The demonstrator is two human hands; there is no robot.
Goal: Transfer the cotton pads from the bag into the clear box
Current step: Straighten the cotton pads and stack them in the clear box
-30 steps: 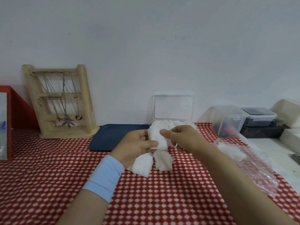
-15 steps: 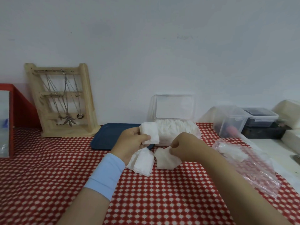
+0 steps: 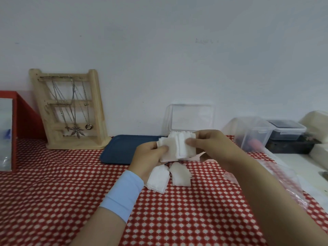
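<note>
The left hand (image 3: 150, 158) and right hand (image 3: 211, 148) pinch a stack of cotton pads (image 3: 179, 148) before the clear box (image 3: 191, 118) at the table's (image 3: 71, 192) back edge; best square the edges; then lower them in together.

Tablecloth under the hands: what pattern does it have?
The tablecloth is red with small white dots; head view.

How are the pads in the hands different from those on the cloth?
The held pads are pinched in the air between left hand and right hand; the loose pads lie on the tablecloth. Held pads form one bunch; loose pads sit in two piles. Both are white squares.
</note>
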